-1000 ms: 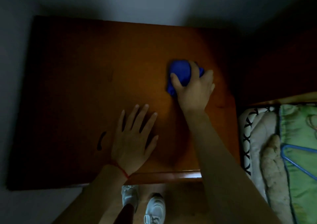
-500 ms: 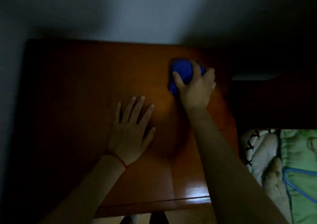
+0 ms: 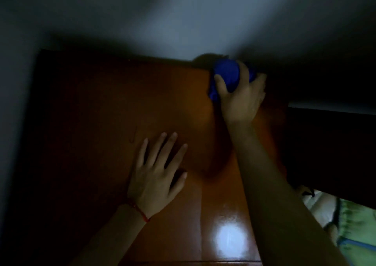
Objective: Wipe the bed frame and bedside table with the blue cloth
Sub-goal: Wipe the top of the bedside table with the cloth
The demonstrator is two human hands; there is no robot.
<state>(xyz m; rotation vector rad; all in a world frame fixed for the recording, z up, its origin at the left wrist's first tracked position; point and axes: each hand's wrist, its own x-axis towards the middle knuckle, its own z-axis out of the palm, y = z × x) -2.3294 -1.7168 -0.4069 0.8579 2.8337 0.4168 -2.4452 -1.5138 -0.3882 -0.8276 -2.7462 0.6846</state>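
Head view: right hand (image 3: 241,100), fingers (image 3: 220,84) clamped on bunched blue cloth (image 3: 225,76), at far right corner of glossy orange-brown wooden bedside surface (image 3: 114,106), against wall. Left hand (image 3: 155,176) flat on surface, fingers spread, red string bracelet (image 3: 139,211) on wrist.

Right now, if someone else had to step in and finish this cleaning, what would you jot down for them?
Right hand: closed around the bunched blue cloth, pressing it on the bedside table at its far right corner, near the wall.
Left hand: empty, flat on the tabletop with fingers spread, nearer the front, bracing.
Done: cannot tell how much of the top has been wiped; the front part shows a glossy reflection, and the lighting is dim.
Left: the rest of the tabletop, especially the dark left side, then the bed frame, the dark wood to the right above the bedding.
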